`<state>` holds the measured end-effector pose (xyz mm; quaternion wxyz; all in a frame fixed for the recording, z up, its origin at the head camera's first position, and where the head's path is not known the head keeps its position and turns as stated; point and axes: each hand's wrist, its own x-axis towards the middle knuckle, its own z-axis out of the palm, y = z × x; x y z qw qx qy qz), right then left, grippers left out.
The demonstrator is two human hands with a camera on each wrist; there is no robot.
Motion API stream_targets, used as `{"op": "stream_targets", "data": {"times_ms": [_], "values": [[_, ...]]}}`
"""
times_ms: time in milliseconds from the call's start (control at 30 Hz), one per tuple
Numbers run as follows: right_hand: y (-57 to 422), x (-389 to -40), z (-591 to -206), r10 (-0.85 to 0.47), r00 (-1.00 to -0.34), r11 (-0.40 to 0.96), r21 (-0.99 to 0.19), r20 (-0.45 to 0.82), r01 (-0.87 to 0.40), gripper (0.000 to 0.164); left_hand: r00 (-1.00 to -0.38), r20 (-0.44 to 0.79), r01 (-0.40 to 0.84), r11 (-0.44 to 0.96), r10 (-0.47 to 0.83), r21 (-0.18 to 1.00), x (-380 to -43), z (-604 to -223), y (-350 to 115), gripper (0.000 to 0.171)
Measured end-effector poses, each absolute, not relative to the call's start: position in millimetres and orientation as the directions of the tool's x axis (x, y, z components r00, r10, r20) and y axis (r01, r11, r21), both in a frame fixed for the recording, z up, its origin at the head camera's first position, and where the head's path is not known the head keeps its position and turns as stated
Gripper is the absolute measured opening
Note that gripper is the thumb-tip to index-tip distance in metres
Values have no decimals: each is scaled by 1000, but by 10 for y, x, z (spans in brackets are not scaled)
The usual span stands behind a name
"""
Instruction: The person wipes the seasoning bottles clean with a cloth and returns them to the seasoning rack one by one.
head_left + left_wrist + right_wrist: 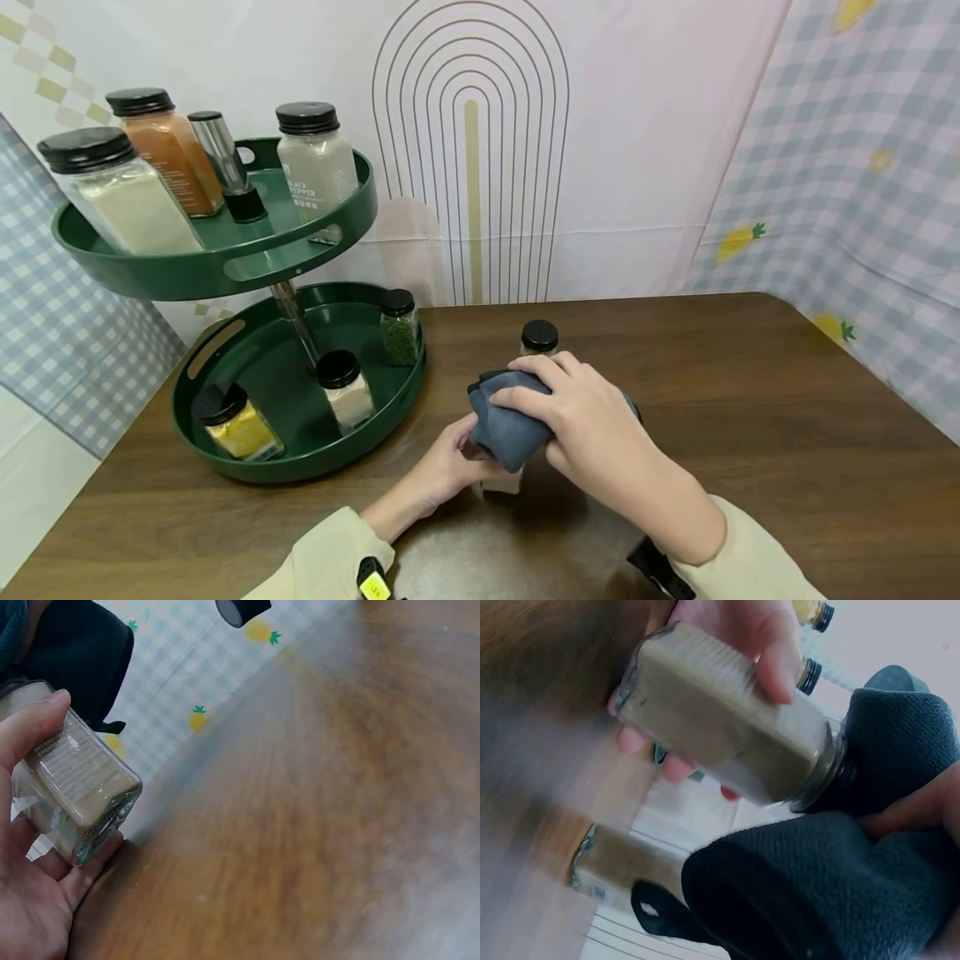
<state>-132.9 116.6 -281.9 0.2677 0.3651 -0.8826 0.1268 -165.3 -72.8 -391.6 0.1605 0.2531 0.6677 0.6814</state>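
Your left hand [450,467] grips a square clear jar of beige-brown powder [724,720], thumb on one face and fingers wrapped behind. Your right hand [581,412] has its fingers bent over a folded blue-grey cloth [510,425], clasping it against the top of that jar, so the cloth hides most of the lid. The jar is between your hands, above the wooden tabletop [750,400]; whether any edge of its base touches the wood, you cannot tell from these views.

The likeliest trouble is a slip: the jar's walls look smooth, and a hard push or twist through the cloth could slide it out of your left fingers. A twist could also loosen the lid, which would let powder out if the jar is tipped.

A second black-capped jar [539,336] stands just beyond your right hand, and the cloth hangs near it; a wide sweep or a trailing corner could knock it over. To your left, the two-tier green stand's lower tray [307,468] holds a jar of green herbs [400,337] near its rim, which a careless left elbow or forearm might jolt.
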Motion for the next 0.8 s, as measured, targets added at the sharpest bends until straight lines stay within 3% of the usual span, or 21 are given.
{"op": "stream_targets", "data": {"times_ms": [233, 500, 667, 800], "values": [[1289, -1430, -2826, -499, -689, 743, -150, 525, -652, 62, -816, 116, 106, -51, 566, 993, -1658, -3898, -712, 61], [1453, -1505, -2750, -469, -759, 809, -124, 452, -574, 52, -830, 131, 128, -44, 542, 991, -1639, -3898, -698, 53], [1538, -1497, -2656, -428, -780, 853, -82, 457, -516, 50, -832, 147, 144, -48, 535, 988, -1638, -3905, -694, 53], [1548, -1481, -2630, -401, -764, 837, -137, 505, -530, 55, -834, 144, 140, -47, 533, 989, -1641, -3902, -692, 53]]}}
